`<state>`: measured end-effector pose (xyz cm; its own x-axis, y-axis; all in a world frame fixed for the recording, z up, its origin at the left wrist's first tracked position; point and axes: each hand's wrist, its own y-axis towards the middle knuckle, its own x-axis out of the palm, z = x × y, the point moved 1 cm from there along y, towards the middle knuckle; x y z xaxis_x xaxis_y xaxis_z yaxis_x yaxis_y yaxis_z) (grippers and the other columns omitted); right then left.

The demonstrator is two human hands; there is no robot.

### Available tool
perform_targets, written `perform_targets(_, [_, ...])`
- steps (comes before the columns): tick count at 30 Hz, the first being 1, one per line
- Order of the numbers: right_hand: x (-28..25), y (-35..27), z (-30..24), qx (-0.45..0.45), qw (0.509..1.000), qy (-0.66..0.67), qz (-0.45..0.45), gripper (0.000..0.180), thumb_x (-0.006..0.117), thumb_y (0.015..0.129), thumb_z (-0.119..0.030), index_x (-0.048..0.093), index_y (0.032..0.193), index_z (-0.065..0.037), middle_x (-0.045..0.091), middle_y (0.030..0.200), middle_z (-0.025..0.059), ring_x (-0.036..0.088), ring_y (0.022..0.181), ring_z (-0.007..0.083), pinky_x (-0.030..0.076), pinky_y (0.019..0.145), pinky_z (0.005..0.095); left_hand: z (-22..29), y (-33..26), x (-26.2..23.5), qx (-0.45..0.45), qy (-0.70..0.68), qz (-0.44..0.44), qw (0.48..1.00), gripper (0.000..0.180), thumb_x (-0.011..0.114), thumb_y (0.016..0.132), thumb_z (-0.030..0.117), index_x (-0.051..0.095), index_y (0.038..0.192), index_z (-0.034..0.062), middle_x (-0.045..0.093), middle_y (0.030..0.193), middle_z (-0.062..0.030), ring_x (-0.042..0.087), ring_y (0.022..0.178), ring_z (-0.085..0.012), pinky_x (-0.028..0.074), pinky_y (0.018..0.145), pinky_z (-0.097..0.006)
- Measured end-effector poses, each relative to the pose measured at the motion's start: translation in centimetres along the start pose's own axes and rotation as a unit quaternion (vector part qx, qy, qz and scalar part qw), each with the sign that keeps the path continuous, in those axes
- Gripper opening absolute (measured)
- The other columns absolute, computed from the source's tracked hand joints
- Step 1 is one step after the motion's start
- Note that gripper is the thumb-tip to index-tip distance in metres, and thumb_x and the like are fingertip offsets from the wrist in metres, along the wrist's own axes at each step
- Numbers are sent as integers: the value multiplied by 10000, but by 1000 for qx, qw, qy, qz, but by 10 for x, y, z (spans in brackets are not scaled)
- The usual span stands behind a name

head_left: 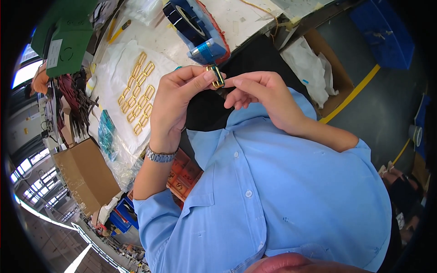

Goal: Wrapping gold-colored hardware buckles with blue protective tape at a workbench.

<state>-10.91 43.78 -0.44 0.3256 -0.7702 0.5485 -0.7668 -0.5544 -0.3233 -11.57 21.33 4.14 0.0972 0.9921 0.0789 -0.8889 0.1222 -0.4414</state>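
Note:
Between the thumb and fingers of my left hand [186, 88] a gold rectangular buckle [215, 76] is pinched, held up in front of my chest. A dark, shiny strip shows inside its frame. My right hand [261, 91] meets the buckle's right side with its fingertips. Its thumb lies against the index finger and the other fingers are loosely curled; whatever they may pinch is too small to make out. Left of my hands, several similar gold buckles [136, 101] lie in rough rows on a white sheet [118, 59]. Just beyond the held buckle stands a blue tape dispenser [207, 52] with a dark roll.
A yellow-handled cutter [119, 32] lies at the table's far left. Clear plastic with teal pieces [107, 136] sits at the left edge, above an open cardboard box [86, 175]. On the right, another carton [339, 77] holds white wrapping, with a blue bin [382, 34] beyond.

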Motion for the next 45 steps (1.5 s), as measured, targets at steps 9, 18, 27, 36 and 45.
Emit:
perform_targets(9, [-3, 17, 16, 106, 983, 149, -21, 215, 678, 1076, -266, 736, 1071, -59, 711, 867, -7, 627, 782, 51, 510, 742, 216, 1, 3, -4, -16, -19, -23, 999, 180, 753, 1013, 129, 763, 1080, -37, 780, 1021, -88, 717, 920, -130, 581, 881, -275])
perform_targets(18, [-1, 25, 7, 125, 976, 139, -110, 332, 630, 1096, -312, 739, 1131, -1, 706, 845, 2, 623, 753, 70, 498, 715, 230, -1, 2, -7, -38, -48, -25, 998, 189, 742, 1023, 137, 750, 1103, -34, 781, 1056, -97, 732, 948, -146, 601, 903, -288])
perform_targets(27, [2, 16, 4, 107, 975, 181, -70, 315, 634, 1079, -273, 749, 1068, 20, 662, 744, -10, 555, 717, 73, 447, 667, 243, -19, -5, 6, 34, -146, -9, 989, 264, 620, 1103, 198, 697, 1198, -36, 758, 1135, -140, 743, 1009, -195, 614, 936, -350])
perform_targets(36, [5, 9, 7, 165, 933, 311, -75, 257, 616, 1090, -239, 710, 1089, 0, 641, 777, -57, 524, 701, 52, 432, 676, 230, -65, 8, 35, 26, -373, -40, 927, 305, 632, 1093, 234, 676, 1288, 5, 720, 1027, -45, 699, 924, -140, 583, 884, -321])
perform_targets(45, [17, 1, -8, 183, 920, 344, -49, 211, 625, 1084, -217, 695, 1122, -21, 638, 822, -65, 530, 729, 24, 427, 690, 222, -76, 11, 38, -14, -448, -79, 890, 275, 634, 1082, 261, 665, 1222, 26, 712, 991, -36, 709, 875, -121, 606, 788, -299])
